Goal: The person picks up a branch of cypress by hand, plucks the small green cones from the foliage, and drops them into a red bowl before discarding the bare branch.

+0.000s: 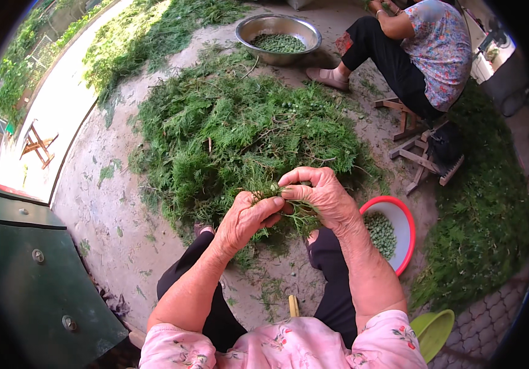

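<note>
Both my hands meet in front of me over a large heap of cut green conifer branches (215, 129). My left hand (249, 218) is closed round a leafy conifer sprig (302, 216), thumb pressed against the fingers. My right hand (320, 197) pinches at the same sprig from the other side, thumb and forefinger together near the left thumb. Whether a berry sits between the fingertips is too small to tell. By my right forearm stands a white basin with a red rim (407, 221), holding small pale green berries (380, 235).
A metal basin (243, 37) of green berries stands beyond the heap. At the far right another person (433, 49) sits on a wooden stool (400, 114). More greenery (480, 234) lies along the right. A lime green basin (433, 332) is near my right side; a dark green panel (37, 289) stands left.
</note>
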Motion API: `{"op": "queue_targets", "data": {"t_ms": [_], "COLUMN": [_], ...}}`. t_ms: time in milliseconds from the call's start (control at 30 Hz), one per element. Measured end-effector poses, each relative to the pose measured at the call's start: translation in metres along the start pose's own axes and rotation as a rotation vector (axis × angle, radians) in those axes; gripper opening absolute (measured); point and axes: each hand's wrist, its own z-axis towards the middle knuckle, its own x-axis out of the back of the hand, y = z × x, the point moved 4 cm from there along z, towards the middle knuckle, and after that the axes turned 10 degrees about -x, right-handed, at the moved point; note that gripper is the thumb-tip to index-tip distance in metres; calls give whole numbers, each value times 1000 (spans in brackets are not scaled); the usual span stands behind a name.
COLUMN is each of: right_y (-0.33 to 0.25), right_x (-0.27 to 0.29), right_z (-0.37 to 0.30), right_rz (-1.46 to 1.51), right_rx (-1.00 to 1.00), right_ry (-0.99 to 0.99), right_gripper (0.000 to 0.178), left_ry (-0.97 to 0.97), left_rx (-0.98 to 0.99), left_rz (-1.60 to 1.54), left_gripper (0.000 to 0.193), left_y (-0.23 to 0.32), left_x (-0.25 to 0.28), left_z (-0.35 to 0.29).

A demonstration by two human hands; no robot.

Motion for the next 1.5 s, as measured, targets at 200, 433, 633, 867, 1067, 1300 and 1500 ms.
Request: {"op": "queue_targets", "data": {"t_ms": [200,433,633,867,1067,1300,1500], "right_y": [16,-7,-14,-15,-6,32,25], "right_x": [-7,-7,-15,-5,-10,-17,9], "right_z": [7,-4,-4,-4,1,8,12], "right_rz": [432,406,-53,-253,-129,647,839], "right_rx": [-2,96,284,281,195,-36,38], "right_ry": [-6,-71,-49,99,-16,88,18], "right_gripper": [19,15,22,14,16,15,18], "left_ry": [116,54,9,31,54,339,303], "left_rx": [-109,44,62,-205,-502,56,-51], "left_rz": [-68,-153,-104,102,345,-484,-841], "left_gripper": [28,23,24,44,19,13,13], "left_y": [2,2,-6,-12,-11,-35,-35], "left_x": [-5,1,-1,9,6,4,19], "left_z": [-2,-6,-9,-4,-5,8,7]}}
